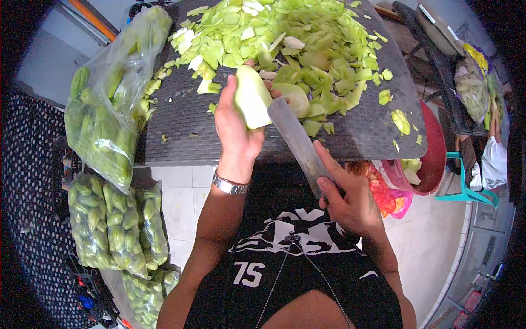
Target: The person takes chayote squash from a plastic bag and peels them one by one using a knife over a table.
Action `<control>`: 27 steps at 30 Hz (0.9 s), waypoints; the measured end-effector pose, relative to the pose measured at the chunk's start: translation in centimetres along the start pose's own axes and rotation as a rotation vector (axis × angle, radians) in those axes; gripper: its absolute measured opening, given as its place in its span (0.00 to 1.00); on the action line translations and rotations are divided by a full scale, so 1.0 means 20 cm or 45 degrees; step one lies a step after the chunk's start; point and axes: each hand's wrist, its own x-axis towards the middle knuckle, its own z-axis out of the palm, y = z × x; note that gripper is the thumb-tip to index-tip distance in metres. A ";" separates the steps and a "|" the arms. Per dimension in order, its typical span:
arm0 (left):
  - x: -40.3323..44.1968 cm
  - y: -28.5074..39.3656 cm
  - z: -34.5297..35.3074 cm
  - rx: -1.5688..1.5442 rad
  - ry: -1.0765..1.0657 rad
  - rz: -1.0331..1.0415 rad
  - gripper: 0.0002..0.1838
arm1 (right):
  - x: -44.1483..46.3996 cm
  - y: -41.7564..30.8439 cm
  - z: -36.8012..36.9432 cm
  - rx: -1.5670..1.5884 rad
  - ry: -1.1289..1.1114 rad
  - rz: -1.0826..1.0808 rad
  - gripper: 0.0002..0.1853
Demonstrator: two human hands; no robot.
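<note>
My left hand (233,129) is closed around a peeled, pale green oblong fruit or vegetable (251,101), held upright over the table's near edge. My right hand (353,200) grips a broad-bladed kitchen knife (295,137). The blade slants up and left, its tip beside the peeled piece; whether they touch I cannot tell. Just beyond the tip, a rounded pale green piece (296,98) rests against the heap. A large pile of green peelings (329,55) covers the far part of the dark woven-look tabletop (186,137).
At the table's left edge leans a clear bag of long green vegetables (104,126). Several more filled bags (123,219) sit below it. On the right are a red tub (433,148) with pale pieces inside, a teal stool (463,183) and another person (493,159).
</note>
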 end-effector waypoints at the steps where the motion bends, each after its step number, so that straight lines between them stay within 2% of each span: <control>1: 0.00 0.00 0.00 0.002 -0.002 0.001 0.28 | 0.00 -0.01 0.00 -0.009 -0.015 0.024 0.32; 9: 0.00 0.01 0.00 0.034 -0.005 0.024 0.28 | -0.02 -0.03 0.01 -0.010 0.020 0.014 0.32; 12: 0.00 0.00 -0.02 0.054 -0.120 0.043 0.27 | -0.01 0.00 0.02 -0.016 0.030 -0.033 0.32; 15: -0.02 -0.02 0.01 0.025 -0.018 0.031 0.27 | -0.01 0.00 0.03 0.035 0.048 -0.019 0.32; 18: -0.04 -0.04 0.02 -0.023 -0.028 0.022 0.27 | 0.01 0.00 0.04 0.098 0.042 0.003 0.32; 22: -0.07 -0.07 0.04 -0.042 -0.013 -0.053 0.26 | 0.04 0.02 0.03 0.179 0.026 0.090 0.33; 25: -0.10 -0.10 0.08 -0.104 -0.004 -0.113 0.26 | 0.06 0.03 0.06 0.337 0.080 0.035 0.32; 27: -0.08 -0.11 0.05 -0.093 -0.017 -0.139 0.26 | 0.05 0.01 0.05 0.298 0.017 0.114 0.32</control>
